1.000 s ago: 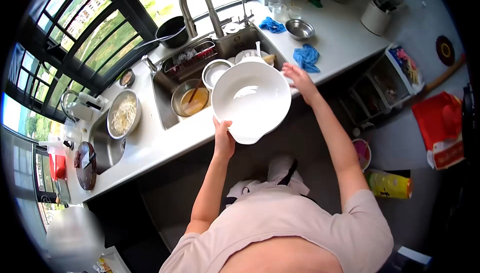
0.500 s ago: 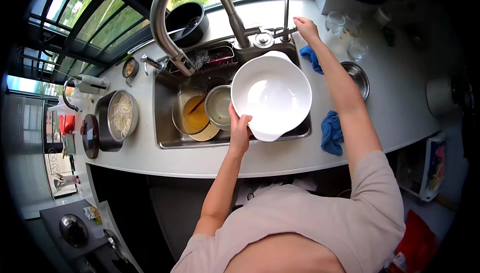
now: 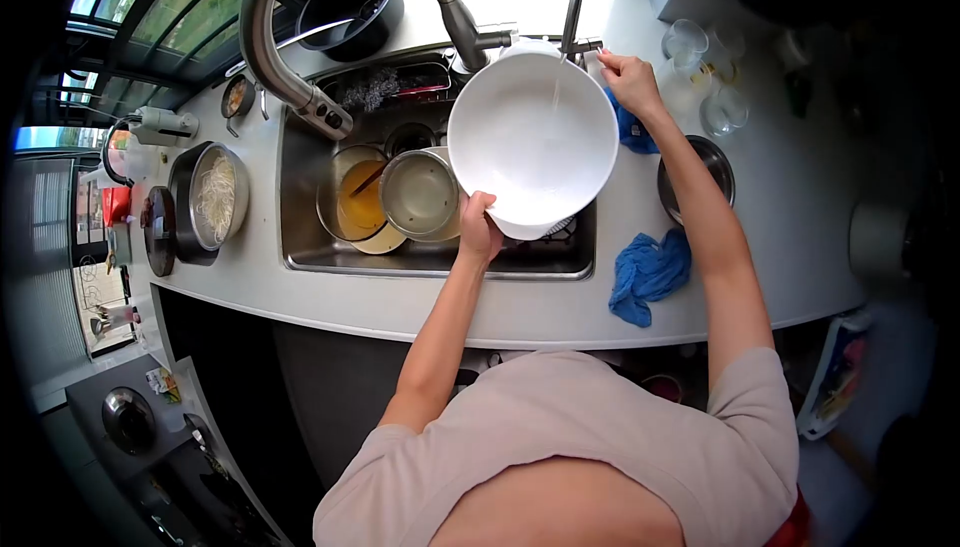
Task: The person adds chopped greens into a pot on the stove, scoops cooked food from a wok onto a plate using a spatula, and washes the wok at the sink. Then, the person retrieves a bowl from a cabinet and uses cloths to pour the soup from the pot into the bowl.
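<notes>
My left hand grips the near edge of a white bowl, which is tilted over the right part of the sink. A thin stream of water falls into the bowl from the small tap behind it. My right hand is closed at the lever of that tap, its fingertips pinched together. Left of the bowl, a metal bowl of cloudy liquid and a glass bowl of yellow liquid sit in the sink. The large faucet arches over the sink's left side.
A blue cloth lies on the counter right of the sink. Beyond it are a steel bowl and several glasses. A black pot stands behind the sink; a bowl of noodle-like strands is at the left.
My right hand has moved from beside the bowl to the small tap. The white bowl, held in my left hand, has come under the spout, and water now runs. The view has shifted.
</notes>
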### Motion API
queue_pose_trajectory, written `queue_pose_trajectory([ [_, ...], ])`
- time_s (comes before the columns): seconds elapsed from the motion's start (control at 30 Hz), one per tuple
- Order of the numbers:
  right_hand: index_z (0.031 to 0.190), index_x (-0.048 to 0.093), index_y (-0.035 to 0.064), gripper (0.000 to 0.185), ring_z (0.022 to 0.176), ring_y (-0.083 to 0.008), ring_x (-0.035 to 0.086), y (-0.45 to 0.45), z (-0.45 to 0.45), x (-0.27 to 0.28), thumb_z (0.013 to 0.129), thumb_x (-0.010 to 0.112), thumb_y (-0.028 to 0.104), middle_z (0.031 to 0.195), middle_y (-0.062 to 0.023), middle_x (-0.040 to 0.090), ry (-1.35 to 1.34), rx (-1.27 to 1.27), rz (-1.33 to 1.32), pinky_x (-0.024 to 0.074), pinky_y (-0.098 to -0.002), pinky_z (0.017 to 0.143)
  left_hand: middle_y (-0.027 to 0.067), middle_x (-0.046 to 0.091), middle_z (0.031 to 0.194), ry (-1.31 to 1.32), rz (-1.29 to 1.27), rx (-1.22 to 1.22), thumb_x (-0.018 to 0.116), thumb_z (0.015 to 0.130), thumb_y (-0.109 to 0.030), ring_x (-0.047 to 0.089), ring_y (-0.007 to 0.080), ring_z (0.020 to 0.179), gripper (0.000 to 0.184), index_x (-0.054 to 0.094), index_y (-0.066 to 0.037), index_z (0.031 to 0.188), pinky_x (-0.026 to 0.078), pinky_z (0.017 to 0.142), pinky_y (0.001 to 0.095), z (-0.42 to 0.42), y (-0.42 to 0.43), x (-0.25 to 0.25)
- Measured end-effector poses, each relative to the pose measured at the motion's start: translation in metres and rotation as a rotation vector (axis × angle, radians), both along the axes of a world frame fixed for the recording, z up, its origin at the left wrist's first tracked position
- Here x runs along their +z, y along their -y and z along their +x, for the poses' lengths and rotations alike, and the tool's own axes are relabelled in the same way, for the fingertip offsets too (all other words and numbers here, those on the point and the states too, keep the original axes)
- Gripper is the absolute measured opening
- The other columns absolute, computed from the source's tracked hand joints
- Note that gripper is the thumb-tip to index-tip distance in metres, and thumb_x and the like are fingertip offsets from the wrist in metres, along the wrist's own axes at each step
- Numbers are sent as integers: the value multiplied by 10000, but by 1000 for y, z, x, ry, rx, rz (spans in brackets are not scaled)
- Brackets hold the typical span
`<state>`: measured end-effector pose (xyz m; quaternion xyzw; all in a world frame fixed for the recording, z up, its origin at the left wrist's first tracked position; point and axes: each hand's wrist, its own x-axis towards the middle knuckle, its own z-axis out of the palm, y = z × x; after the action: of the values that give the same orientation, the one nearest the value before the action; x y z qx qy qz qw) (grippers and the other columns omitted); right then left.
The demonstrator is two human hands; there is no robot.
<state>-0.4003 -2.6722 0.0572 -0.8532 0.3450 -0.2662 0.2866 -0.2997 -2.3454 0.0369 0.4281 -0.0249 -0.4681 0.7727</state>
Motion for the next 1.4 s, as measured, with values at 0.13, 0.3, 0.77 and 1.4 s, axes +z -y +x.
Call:
queue_pose_trajectory([
  [0.13, 1033, 702, 47, 275, 844, -274, 689, 4, 2, 8, 782, 598, 92, 961, -157, 687, -4, 16, 42, 532, -342, 806, 187, 524, 1230, -115, 27, -149, 454, 793, -217, 537, 303, 1134, 566, 400, 58, 1285, 451, 960, 413, -10, 2, 54],
  [0.3, 996, 710, 27, 213, 804, -232, 702, 9, 8, 5, 797, 639, 57, 896, -166, 702, -11, -15, 16, 542, -314, 756, 212, 489, 1266, -142, 184, -325, 464, 784, -241, 535, 316, 1148, 664, 324, 50, 1363, 467, 962, 403, 6, -19, 102],
  [0.77, 1198, 554, 10, 437, 931, -338, 656, 17, 27, 40, 846, 632, 257, 942, -234, 662, -249, -85, -157, 530, -382, 775, 158, 406, 1352, 749, 413, 22, 399, 730, 24, 443, 222, 1203, 739, 231, -9, 1448, 374, 996, 293, 32, -44, 122],
  [1.4, 979, 624, 12, 334, 958, -370, 573, -198, -158, 141, 649, 572, 6, 1040, -188, 565, -154, 257, 28, 468, -413, 854, 273, 465, 1285, -760, -287, -50, 551, 907, -244, 535, 394, 1159, 562, 365, 47, 1350, 549, 902, 485, -41, -39, 43],
])
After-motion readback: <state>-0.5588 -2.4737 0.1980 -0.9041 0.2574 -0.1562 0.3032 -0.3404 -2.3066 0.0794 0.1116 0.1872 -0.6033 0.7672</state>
